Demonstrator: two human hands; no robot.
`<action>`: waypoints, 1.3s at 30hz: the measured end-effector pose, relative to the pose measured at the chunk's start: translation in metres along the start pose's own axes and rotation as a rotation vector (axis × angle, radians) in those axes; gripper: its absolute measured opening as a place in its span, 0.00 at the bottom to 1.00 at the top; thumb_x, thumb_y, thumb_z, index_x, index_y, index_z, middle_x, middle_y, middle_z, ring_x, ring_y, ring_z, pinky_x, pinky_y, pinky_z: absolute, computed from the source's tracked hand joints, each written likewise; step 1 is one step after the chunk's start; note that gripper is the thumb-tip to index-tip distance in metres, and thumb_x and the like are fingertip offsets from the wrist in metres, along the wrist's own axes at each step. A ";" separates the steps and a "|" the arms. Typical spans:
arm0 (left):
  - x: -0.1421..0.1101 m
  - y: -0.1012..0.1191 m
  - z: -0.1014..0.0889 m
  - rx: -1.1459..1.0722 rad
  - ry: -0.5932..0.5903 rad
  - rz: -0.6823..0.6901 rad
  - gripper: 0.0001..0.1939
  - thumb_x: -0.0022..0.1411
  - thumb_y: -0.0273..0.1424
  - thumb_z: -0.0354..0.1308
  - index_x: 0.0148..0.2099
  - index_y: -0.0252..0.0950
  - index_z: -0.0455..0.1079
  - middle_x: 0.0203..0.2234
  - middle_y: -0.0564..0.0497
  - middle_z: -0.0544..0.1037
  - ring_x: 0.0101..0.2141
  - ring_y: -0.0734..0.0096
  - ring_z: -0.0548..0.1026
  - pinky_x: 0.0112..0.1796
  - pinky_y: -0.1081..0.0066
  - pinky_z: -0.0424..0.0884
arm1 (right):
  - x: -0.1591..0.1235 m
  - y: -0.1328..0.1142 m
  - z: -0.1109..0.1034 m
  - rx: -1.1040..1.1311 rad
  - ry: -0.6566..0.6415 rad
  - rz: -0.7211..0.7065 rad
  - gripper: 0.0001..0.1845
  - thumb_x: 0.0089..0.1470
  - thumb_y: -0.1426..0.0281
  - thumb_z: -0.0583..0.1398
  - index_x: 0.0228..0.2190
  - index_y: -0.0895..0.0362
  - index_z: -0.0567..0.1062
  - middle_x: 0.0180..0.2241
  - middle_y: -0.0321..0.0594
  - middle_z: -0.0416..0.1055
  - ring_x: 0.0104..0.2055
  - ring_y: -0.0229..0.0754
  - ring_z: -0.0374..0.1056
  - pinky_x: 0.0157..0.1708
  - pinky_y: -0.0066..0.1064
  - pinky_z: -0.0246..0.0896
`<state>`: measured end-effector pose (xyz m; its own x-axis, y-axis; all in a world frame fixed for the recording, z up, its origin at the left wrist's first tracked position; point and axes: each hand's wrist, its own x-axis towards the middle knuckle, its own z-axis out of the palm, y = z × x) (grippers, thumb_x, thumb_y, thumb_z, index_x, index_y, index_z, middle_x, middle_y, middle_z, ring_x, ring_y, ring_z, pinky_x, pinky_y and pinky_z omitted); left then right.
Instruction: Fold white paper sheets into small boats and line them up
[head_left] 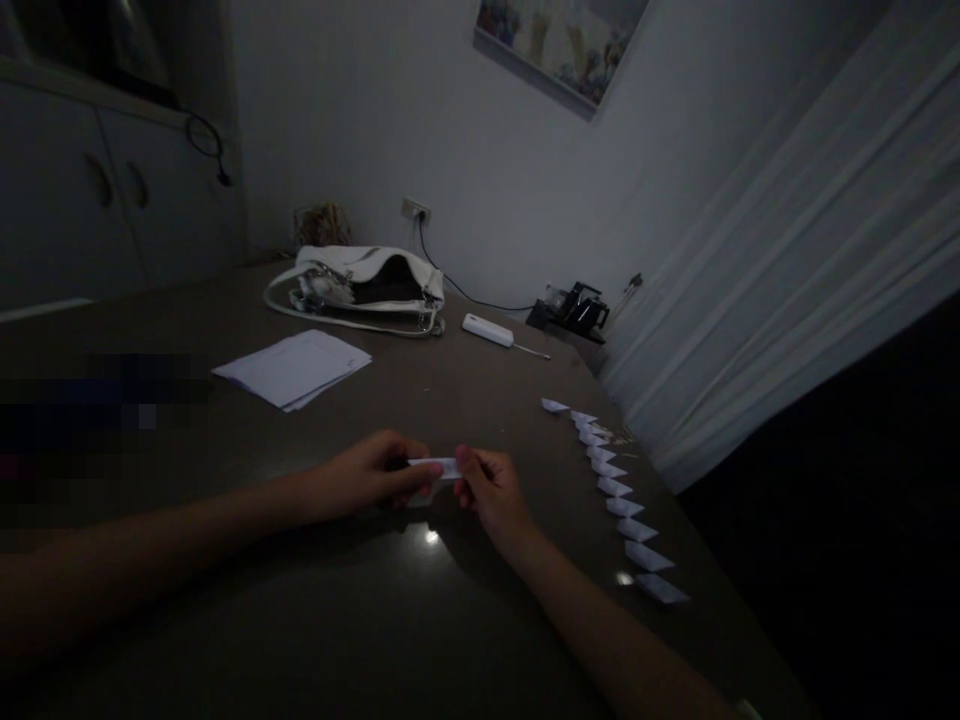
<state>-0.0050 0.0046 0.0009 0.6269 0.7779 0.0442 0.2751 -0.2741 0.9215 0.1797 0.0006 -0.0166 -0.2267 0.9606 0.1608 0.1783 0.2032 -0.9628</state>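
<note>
Head view. Fingers of both hands are pinched: left hand (375, 475) grips one end of a paper strip (448, 467) between thumb and fingers, right hand (493, 490) pinches the other end. Strip is held between the hands over the near-middle of a dark, glossy table (315, 620).

Strip: pale, narrow, short, roughly level, faint grayish marks on its face. Looks folded, though the layers can't be counted. Both ends hidden under thumbs and fingers. Just below it, a pale patch, either a lower flap or a reflection; cannot tell.

To the right, a row of folded papers (615, 487), pale and pointed, running toward the near edge; the far ones crowd together. Beyond the left hand, a paper stack (292, 370), edges uneven, writing too faint to read. Behind it, a white handbag (367, 262), mouth open, inside dark. White device (487, 330) with short cable to its right.

Light dim. Left side of table lost under blocky blur; lower right black. Both forearms cut off by the frame.
</note>
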 end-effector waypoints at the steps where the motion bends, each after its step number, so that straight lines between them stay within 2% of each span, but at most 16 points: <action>1: 0.000 -0.001 0.000 -0.016 -0.004 -0.008 0.25 0.60 0.49 0.48 0.31 0.31 0.69 0.17 0.55 0.67 0.19 0.78 0.63 0.19 0.79 0.58 | 0.000 0.000 0.000 0.000 0.010 -0.003 0.32 0.46 0.42 0.55 0.14 0.58 0.65 0.13 0.33 0.59 0.14 0.30 0.53 0.14 0.23 0.45; 4: 0.002 -0.007 -0.001 -0.035 0.017 0.034 0.24 0.61 0.48 0.49 0.31 0.31 0.70 0.18 0.54 0.68 0.20 0.77 0.65 0.21 0.79 0.60 | 0.000 0.002 -0.001 0.020 0.032 0.039 0.32 0.45 0.41 0.55 0.15 0.58 0.65 0.14 0.34 0.60 0.14 0.30 0.53 0.13 0.22 0.44; 7: 0.003 -0.008 -0.002 -0.030 0.016 0.072 0.23 0.60 0.48 0.50 0.30 0.31 0.71 0.17 0.54 0.68 0.19 0.77 0.65 0.20 0.79 0.59 | 0.000 0.003 -0.001 0.060 -0.006 0.044 0.31 0.46 0.42 0.56 0.17 0.58 0.67 0.14 0.34 0.60 0.14 0.31 0.53 0.13 0.22 0.45; 10: 0.002 -0.005 -0.001 -0.061 0.003 0.064 0.24 0.60 0.47 0.51 0.29 0.30 0.71 0.17 0.54 0.68 0.19 0.77 0.65 0.20 0.79 0.59 | 0.000 0.003 -0.001 0.070 -0.054 0.015 0.29 0.47 0.44 0.57 0.19 0.58 0.69 0.14 0.33 0.61 0.14 0.30 0.53 0.13 0.22 0.46; 14: 0.001 -0.004 0.000 -0.087 0.013 0.022 0.25 0.61 0.48 0.49 0.30 0.30 0.72 0.17 0.54 0.69 0.19 0.78 0.64 0.21 0.79 0.58 | 0.000 0.003 -0.001 0.029 -0.043 -0.032 0.28 0.50 0.46 0.56 0.19 0.59 0.69 0.14 0.33 0.61 0.14 0.30 0.54 0.14 0.22 0.46; 19: 0.002 -0.009 -0.001 -0.025 0.024 0.032 0.27 0.63 0.48 0.46 0.30 0.29 0.73 0.16 0.54 0.67 0.18 0.78 0.63 0.21 0.79 0.57 | 0.000 0.000 -0.001 0.060 -0.017 0.009 0.28 0.48 0.46 0.57 0.18 0.58 0.68 0.13 0.33 0.60 0.13 0.31 0.53 0.13 0.22 0.45; 23: 0.001 -0.003 -0.001 -0.010 0.022 0.042 0.26 0.63 0.46 0.47 0.29 0.28 0.72 0.16 0.54 0.68 0.20 0.78 0.64 0.22 0.79 0.58 | -0.002 -0.004 -0.001 0.035 -0.115 -0.024 0.20 0.49 0.54 0.60 0.21 0.59 0.70 0.15 0.33 0.64 0.15 0.30 0.54 0.16 0.22 0.47; 26: -0.001 0.003 0.001 0.015 0.000 0.030 0.26 0.63 0.45 0.47 0.30 0.28 0.72 0.17 0.53 0.68 0.20 0.78 0.63 0.21 0.80 0.57 | -0.003 -0.004 -0.002 -0.004 -0.141 -0.064 0.18 0.50 0.57 0.60 0.21 0.60 0.70 0.16 0.34 0.65 0.16 0.30 0.54 0.16 0.21 0.47; 29: -0.002 0.002 0.002 0.052 -0.009 0.059 0.23 0.63 0.45 0.48 0.32 0.29 0.73 0.18 0.53 0.69 0.20 0.78 0.64 0.21 0.80 0.58 | -0.003 -0.003 -0.001 -0.016 -0.134 -0.084 0.18 0.49 0.58 0.60 0.21 0.60 0.71 0.16 0.34 0.65 0.16 0.30 0.55 0.16 0.21 0.47; 32: -0.002 -0.003 0.001 0.088 0.051 0.095 0.22 0.63 0.43 0.48 0.31 0.29 0.73 0.18 0.53 0.69 0.21 0.77 0.66 0.23 0.80 0.59 | -0.001 -0.002 0.000 0.036 -0.122 -0.054 0.20 0.50 0.55 0.59 0.22 0.60 0.71 0.17 0.35 0.67 0.16 0.30 0.56 0.16 0.21 0.48; 36: -0.001 -0.005 0.000 0.117 0.164 0.086 0.22 0.63 0.42 0.49 0.31 0.29 0.73 0.17 0.52 0.71 0.20 0.77 0.66 0.22 0.79 0.58 | 0.002 -0.001 0.000 0.177 -0.024 0.023 0.23 0.49 0.50 0.59 0.24 0.60 0.71 0.19 0.37 0.68 0.14 0.30 0.56 0.13 0.21 0.46; 39: -0.002 -0.002 0.001 0.133 0.173 0.039 0.22 0.62 0.43 0.49 0.30 0.29 0.73 0.18 0.52 0.72 0.20 0.77 0.66 0.22 0.79 0.58 | 0.004 0.001 -0.001 0.198 0.035 0.052 0.24 0.46 0.50 0.61 0.23 0.60 0.72 0.19 0.37 0.68 0.15 0.30 0.56 0.14 0.21 0.47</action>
<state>-0.0062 0.0033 -0.0014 0.5073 0.8476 0.1554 0.3537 -0.3692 0.8594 0.1799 0.0045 -0.0163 -0.1884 0.9754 0.1143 -0.0037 0.1157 -0.9933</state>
